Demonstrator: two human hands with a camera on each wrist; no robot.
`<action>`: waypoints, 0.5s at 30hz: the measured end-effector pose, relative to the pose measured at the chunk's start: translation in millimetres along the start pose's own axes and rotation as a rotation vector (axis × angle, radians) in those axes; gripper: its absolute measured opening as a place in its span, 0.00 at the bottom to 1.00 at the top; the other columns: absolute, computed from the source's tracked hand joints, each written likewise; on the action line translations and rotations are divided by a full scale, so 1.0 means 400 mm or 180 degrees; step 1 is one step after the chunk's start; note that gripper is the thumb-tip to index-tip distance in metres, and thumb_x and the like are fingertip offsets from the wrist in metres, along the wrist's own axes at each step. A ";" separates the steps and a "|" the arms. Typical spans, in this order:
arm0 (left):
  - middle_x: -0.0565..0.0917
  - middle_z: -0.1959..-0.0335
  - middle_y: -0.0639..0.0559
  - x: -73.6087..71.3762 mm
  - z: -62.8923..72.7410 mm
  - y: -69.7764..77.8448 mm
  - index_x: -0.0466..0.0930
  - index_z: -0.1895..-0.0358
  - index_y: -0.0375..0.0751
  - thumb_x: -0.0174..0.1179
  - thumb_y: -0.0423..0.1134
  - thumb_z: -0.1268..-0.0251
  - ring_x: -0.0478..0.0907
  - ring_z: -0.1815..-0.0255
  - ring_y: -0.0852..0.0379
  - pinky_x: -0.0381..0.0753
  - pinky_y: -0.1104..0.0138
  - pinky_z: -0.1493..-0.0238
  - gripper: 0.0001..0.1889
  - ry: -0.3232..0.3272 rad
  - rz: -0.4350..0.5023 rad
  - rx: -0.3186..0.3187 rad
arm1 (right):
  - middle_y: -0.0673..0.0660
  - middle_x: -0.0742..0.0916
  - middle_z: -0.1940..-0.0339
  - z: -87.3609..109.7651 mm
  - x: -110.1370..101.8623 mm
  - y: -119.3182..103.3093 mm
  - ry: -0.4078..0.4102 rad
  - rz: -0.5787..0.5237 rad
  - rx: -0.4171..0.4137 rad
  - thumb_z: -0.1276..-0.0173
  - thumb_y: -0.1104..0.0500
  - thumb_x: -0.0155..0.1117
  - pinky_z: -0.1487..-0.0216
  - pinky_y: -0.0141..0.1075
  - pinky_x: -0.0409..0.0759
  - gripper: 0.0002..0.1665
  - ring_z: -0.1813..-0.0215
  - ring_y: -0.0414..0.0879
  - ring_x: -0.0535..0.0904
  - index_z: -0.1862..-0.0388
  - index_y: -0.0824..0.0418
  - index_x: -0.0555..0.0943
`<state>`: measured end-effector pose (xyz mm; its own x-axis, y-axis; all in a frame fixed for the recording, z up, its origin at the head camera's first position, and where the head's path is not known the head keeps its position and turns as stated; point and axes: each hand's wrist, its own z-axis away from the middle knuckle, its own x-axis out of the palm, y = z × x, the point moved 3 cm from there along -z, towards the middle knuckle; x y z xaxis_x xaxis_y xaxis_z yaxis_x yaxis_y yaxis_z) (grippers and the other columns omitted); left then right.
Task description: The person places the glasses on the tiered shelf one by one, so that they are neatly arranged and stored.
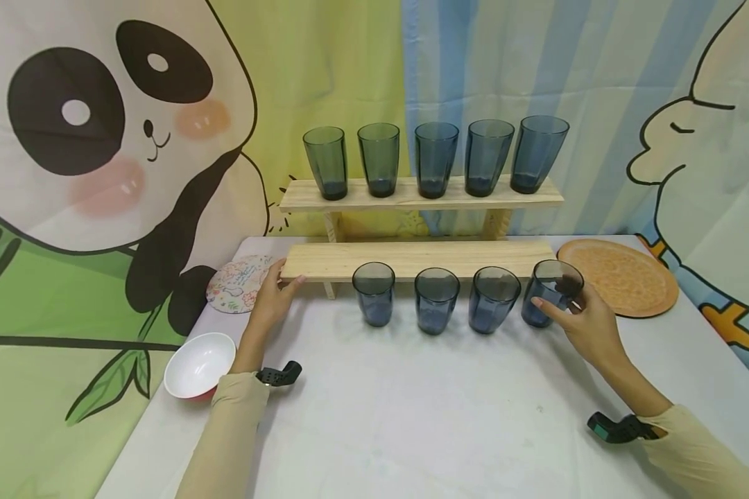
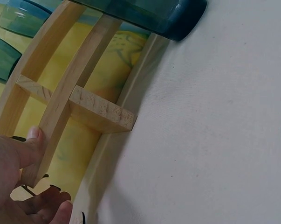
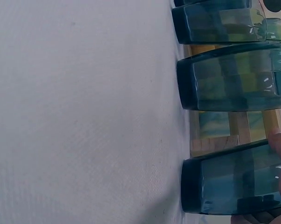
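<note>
My right hand (image 1: 593,329) grips a blue glass tumbler (image 1: 544,284), thumb on its near side and fingers round the far side. In the right wrist view this tumbler (image 3: 229,182) has its dark base right at the white tabletop. At the other end, my left hand (image 1: 271,298) holds the left end of the lower board of a two-tier wooden shelf (image 1: 412,260). The left wrist view has the thumb pressed on the board (image 2: 54,119), with the fingers curled past its end. Three more tumblers (image 1: 437,301) stand upright in a row before the lower board.
Several matching tumblers (image 1: 437,163) line the upper board (image 1: 349,202). A round brown board (image 1: 630,277) lies at the right, a flowered round mat (image 1: 237,287) at the left. Nearer on the left sits a white bowl (image 1: 200,364). A printed curtain (image 1: 349,62) hangs behind.
</note>
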<state>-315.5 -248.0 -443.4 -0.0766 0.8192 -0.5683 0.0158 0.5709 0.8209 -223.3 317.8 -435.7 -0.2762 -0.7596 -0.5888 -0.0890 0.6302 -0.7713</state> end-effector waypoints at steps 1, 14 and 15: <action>0.61 0.19 0.31 0.000 0.000 -0.001 0.48 0.14 0.41 0.56 0.50 0.17 0.66 0.22 0.31 0.68 0.41 0.23 0.40 0.0005 0.0003 -0.0005 | 0.71 0.78 0.27 0.000 0.000 -0.001 0.0012 0.0028 -0.0005 0.30 0.41 0.75 0.29 0.67 0.71 0.47 0.26 0.72 0.72 0.22 0.63 0.69; 0.61 0.19 0.30 -0.002 -0.001 -0.003 0.48 0.14 0.42 0.56 0.51 0.17 0.65 0.22 0.31 0.67 0.40 0.23 0.40 -0.0014 -0.0012 -0.0044 | 0.73 0.80 0.29 -0.004 -0.040 -0.043 -0.0155 0.0165 0.0054 0.27 0.39 0.72 0.34 0.63 0.77 0.44 0.28 0.72 0.75 0.25 0.66 0.72; 0.61 0.19 0.30 -0.002 -0.002 -0.004 0.47 0.14 0.42 0.56 0.51 0.17 0.65 0.22 0.31 0.67 0.40 0.23 0.40 -0.0015 -0.0013 -0.0050 | 0.73 0.79 0.29 -0.006 -0.048 -0.053 -0.0168 0.0166 0.0065 0.27 0.39 0.71 0.36 0.61 0.79 0.45 0.29 0.71 0.76 0.24 0.66 0.71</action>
<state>-316.2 -249.5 -444.1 -0.0720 0.8171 -0.5720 -0.0001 0.5734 0.8193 -218.6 319.3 -407.6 -0.2290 -0.7336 -0.6399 -0.0562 0.6662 -0.7436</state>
